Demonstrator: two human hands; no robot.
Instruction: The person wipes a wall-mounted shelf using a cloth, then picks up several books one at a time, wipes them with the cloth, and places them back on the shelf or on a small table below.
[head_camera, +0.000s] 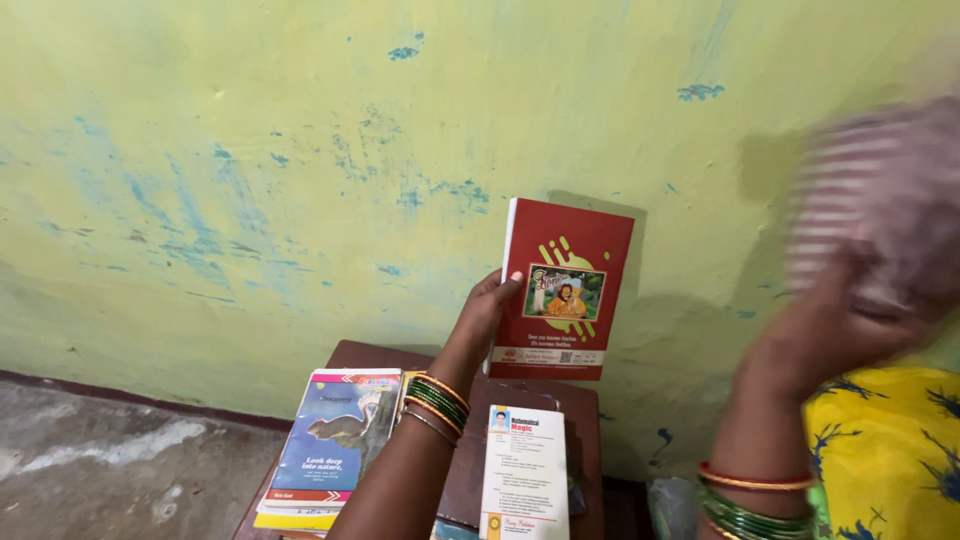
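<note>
Bangled forearms are seen closest to the lens, both raised above a small brown table (585, 420). Over the table's far edge, against the wall, a red book (565, 290) is held upright by the left hand (485, 312), fingers wrapped narrowly around its spine edge, thumb on the cover. Right of that book, the right hand (830, 330) is blurred around a striped cloth (880, 190); its finger spread cannot be told. On the table, a white booklet (525, 470) and a blue book (335, 440) are already laid; the red one is not yet set down.
</note>
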